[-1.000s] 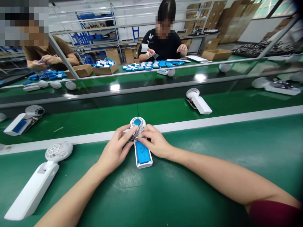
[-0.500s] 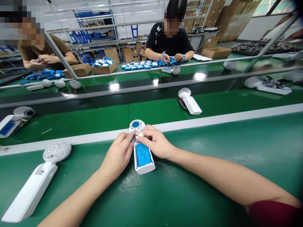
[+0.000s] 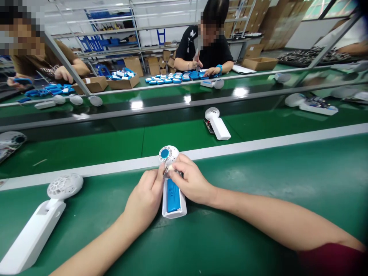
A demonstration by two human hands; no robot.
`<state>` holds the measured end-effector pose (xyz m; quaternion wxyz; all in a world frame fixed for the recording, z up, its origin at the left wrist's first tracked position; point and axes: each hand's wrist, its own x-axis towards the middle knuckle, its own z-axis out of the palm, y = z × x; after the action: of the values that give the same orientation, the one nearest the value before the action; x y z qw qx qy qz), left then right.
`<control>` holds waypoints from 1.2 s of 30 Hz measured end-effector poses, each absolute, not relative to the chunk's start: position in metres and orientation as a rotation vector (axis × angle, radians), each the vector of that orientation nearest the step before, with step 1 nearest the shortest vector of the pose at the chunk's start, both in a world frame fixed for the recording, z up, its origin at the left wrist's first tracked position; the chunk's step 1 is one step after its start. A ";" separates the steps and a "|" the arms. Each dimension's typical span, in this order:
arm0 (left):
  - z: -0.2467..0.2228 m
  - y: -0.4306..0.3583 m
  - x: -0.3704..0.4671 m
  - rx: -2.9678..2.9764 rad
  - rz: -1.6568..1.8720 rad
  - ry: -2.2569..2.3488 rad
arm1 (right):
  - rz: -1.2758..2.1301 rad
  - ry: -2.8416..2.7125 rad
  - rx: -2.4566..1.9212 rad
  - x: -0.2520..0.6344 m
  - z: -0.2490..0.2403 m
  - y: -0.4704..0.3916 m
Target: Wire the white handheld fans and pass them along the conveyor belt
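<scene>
Holds an open white fan (image 3: 183, 203) near the middle of the counter's (image 3: 244, 245) far edge, with its round head (image 3: 173, 152) over the pale edge strip (image 3: 250, 147) and a blue battery (image 3: 173, 196) in the handle. Pinches narrowly with the left hand (image 3: 148, 191) at the neck, apparently on a thin part (image 3: 165, 167); closes the right hand (image 3: 193, 182) on a small pale piece (image 3: 170, 168) there. Tilts the handle more sideways than half a second ago, baring more right wall and less battery. Suggests work centred on the neck, with the handle still uncovered. Leaves untouched a second white fan (image 3: 33, 226) toward the counter's left end.
</scene>
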<state>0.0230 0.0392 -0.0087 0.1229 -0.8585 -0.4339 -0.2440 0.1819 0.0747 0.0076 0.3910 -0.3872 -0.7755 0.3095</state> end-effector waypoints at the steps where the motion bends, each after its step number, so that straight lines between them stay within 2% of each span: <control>1: -0.008 0.038 0.024 -2.484 -0.684 -1.253 | 0.769 -1.977 -0.997 0.182 0.009 0.074; 9: -0.014 0.033 0.031 -2.492 -0.719 -1.179 | 0.793 -2.030 -0.985 0.185 0.011 0.066; 13: -0.007 0.054 0.016 -2.572 -0.755 -1.198 | 0.808 -2.091 -1.002 0.191 0.014 0.082; 16: 0.007 0.088 -0.024 -2.496 -0.670 -1.241 | 0.567 -2.089 -1.234 0.209 0.016 0.116; 19: 0.018 0.121 -0.069 -2.172 -0.801 -1.569 | 0.291 -1.871 -1.617 0.236 0.011 0.160; 21: 0.021 0.133 -0.085 -1.950 -0.946 -1.773 | 0.399 -1.736 -1.772 0.251 0.005 0.184; 24: 0.019 0.131 -0.074 -1.930 -1.203 -2.129 | 0.627 -1.641 -1.792 0.259 -0.001 0.199; 27: 0.015 0.114 -0.031 -2.166 -1.499 -2.471 | 0.788 -1.641 -1.681 0.246 0.006 0.181; 28: 0.015 0.108 -0.014 -2.255 -1.716 -2.566 | 0.849 -1.643 -1.621 0.239 0.011 0.169; 31: 0.013 0.090 0.028 -2.376 -2.150 -2.689 | 1.208 -1.509 -1.330 0.219 0.028 0.120; 33: 0.012 0.081 0.043 -2.491 -2.141 -2.555 | 1.508 -1.307 -1.128 0.209 0.037 0.088; 36: 0.012 0.069 0.047 -2.618 -1.779 -2.120 | 1.767 -1.143 -1.017 0.207 0.042 0.057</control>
<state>0.0469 0.0690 0.0119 -0.3277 -0.6493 -0.5257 -0.4412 0.2066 0.0569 0.0424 0.3911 -0.4005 -0.4501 0.6958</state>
